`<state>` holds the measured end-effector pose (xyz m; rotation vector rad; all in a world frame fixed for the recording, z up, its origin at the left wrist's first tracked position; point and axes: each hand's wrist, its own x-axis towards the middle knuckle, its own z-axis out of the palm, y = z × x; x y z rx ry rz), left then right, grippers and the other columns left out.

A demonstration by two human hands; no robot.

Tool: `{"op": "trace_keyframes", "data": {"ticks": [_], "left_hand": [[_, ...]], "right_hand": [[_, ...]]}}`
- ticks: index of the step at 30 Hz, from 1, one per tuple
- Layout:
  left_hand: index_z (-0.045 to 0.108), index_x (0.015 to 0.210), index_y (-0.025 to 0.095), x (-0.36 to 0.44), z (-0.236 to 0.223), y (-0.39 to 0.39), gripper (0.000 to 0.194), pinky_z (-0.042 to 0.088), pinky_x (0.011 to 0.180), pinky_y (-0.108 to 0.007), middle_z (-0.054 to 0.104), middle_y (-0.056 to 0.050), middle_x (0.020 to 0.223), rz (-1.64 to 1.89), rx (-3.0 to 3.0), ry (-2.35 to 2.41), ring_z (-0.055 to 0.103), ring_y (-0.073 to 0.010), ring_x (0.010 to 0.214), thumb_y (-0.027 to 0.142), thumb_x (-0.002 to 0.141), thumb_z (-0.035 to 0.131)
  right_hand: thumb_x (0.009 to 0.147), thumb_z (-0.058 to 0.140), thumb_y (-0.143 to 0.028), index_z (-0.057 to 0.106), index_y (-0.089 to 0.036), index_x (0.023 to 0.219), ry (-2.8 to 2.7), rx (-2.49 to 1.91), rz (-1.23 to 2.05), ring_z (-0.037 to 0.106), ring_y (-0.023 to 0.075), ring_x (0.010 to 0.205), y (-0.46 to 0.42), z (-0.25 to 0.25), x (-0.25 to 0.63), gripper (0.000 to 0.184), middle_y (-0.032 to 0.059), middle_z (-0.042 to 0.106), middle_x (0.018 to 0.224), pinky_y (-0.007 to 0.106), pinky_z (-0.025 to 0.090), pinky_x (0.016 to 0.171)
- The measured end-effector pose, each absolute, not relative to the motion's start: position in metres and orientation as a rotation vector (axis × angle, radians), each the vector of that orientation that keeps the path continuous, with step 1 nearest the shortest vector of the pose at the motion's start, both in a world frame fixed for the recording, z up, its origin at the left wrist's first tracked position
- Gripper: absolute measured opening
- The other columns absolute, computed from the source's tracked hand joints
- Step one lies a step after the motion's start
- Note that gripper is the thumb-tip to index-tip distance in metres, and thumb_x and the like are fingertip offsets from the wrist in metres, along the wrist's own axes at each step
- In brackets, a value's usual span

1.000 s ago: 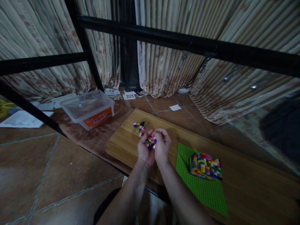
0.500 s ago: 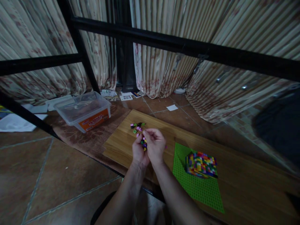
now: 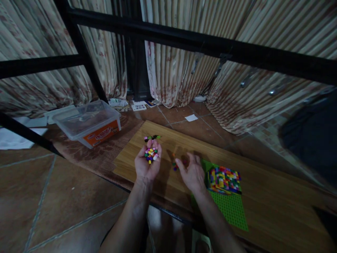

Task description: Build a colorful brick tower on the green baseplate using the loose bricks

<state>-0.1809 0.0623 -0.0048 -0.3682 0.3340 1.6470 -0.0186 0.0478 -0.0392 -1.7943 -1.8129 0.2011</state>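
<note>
Palm up, my left hand (image 3: 146, 163) is cupped around a small heap of mixed-colour toy building bricks (image 3: 151, 154). My right hand (image 3: 193, 172) hovers over the wooden board, thumb and fingers apart, with nothing visible gripped. Just left of its fingertips are a few loose bricks (image 3: 175, 166), slightly blurred; I cannot tell whether all of them rest on the board. Beyond my left fingertips lies a row of pink, black and green pieces (image 3: 152, 137). To the right, a multicoloured brick structure (image 3: 225, 180) stands on a green studded baseplate (image 3: 231, 211), partly covered by my right hand and forearm.
The wooden board (image 3: 265, 196) lies on a brown patterned cloth (image 3: 79, 154). A clear plastic tub (image 3: 86, 121) with an orange label stands at the left. Black metal bars (image 3: 168, 30) cross in front of striped curtains (image 3: 176, 77). Papers (image 3: 191, 117) lie on the tiled floor.
My hands have separated: the right moved right towards the baseplate and opened, while the left shifted left, its palm now showing the bricks. Loose bricks now show near my right fingertips.
</note>
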Motion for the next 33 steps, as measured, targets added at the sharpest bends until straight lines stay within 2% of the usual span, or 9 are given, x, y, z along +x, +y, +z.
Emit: {"op": "trace_keyframes", "data": {"ticks": [3, 8, 15, 19, 24, 29, 33], "left_hand": [[0.067, 0.101, 0.011, -0.181, -0.005, 0.062, 0.031, 0.056, 0.080, -0.033, 0.072, -0.011, 0.087, 1.668, -0.348, 0.335, 0.069, -0.0189, 0.088, 0.016, 0.092, 0.039], [0.069, 0.099, 0.012, -0.178, -0.004, 0.062, 0.029, 0.056, 0.076, -0.031, 0.072, -0.012, 0.085, 1.629, -0.353, 0.431, 0.069, -0.0180, 0.084, 0.016, 0.091, 0.041], [0.068, 0.099, 0.012, -0.176, -0.009, 0.063, 0.028, 0.055, 0.073, -0.029, 0.071, -0.010, 0.085, 1.603, -0.302, 0.464, 0.068, -0.0145, 0.075, 0.015, 0.090, 0.042], [0.068, 0.095, 0.012, -0.172, -0.014, 0.064, 0.026, 0.054, 0.071, -0.028, 0.069, -0.008, 0.077, 1.567, -0.296, 0.481, 0.066, -0.0133, 0.069, 0.015, 0.090, 0.043], [0.068, 0.092, 0.012, -0.168, -0.017, 0.064, 0.022, 0.053, 0.070, -0.027, 0.067, -0.006, 0.070, 1.554, -0.277, 0.491, 0.065, -0.0134, 0.067, 0.016, 0.088, 0.046], [0.067, 0.084, 0.011, -0.165, -0.020, 0.065, 0.020, 0.054, 0.070, -0.027, 0.067, -0.007, 0.071, 1.515, -0.271, 0.554, 0.065, -0.0139, 0.068, 0.015, 0.086, 0.048], [0.066, 0.077, 0.008, -0.156, -0.021, 0.066, 0.022, 0.054, 0.073, -0.029, 0.068, -0.010, 0.074, 1.483, -0.228, 0.590, 0.065, -0.0153, 0.068, 0.016, 0.086, 0.048]], "right_hand": [[0.084, 0.050, -0.056, 0.052, -0.014, 0.122, -2.063, -1.876, 0.070, 0.055, 0.0291, 0.104, 0.042, -0.053, -0.025, 0.057, 0.0152, 0.057, 0.110, 0.038, 0.046, 0.083], [0.094, 0.039, -0.044, 0.057, -0.021, 0.110, -2.353, -1.842, 0.042, 0.062, 0.0200, 0.085, 0.050, -0.056, -0.042, 0.034, 0.0080, 0.060, 0.105, 0.029, 0.045, 0.067], [0.096, 0.038, -0.037, 0.065, -0.022, 0.091, -2.479, -1.686, 0.002, 0.062, 0.0172, 0.089, 0.065, -0.060, -0.036, 0.031, 0.0065, 0.065, 0.103, 0.024, 0.043, 0.064], [0.095, 0.041, -0.035, 0.066, -0.021, 0.086, -2.419, -1.621, 0.023, 0.062, 0.0174, 0.086, 0.068, -0.063, -0.035, 0.030, 0.0062, 0.067, 0.094, 0.024, 0.040, 0.060], [0.093, 0.046, -0.036, 0.066, -0.020, 0.076, -2.268, -1.612, 0.063, 0.061, 0.0139, 0.070, 0.073, -0.065, -0.032, 0.030, 0.0049, 0.068, 0.084, 0.023, 0.036, 0.058], [0.094, 0.039, -0.041, 0.059, -0.018, 0.061, -1.970, -1.667, 0.116, 0.053, 0.0102, 0.052, 0.081, -0.057, -0.031, 0.045, 0.0005, 0.061, 0.059, 0.022, 0.036, 0.055], [0.092, 0.041, -0.048, 0.053, -0.019, 0.056, -1.610, -1.529, 0.411, 0.049, 0.0096, 0.047, 0.080, -0.031, -0.054, 0.049, -0.0030, 0.054, 0.049, 0.021, 0.035, 0.049]]}}
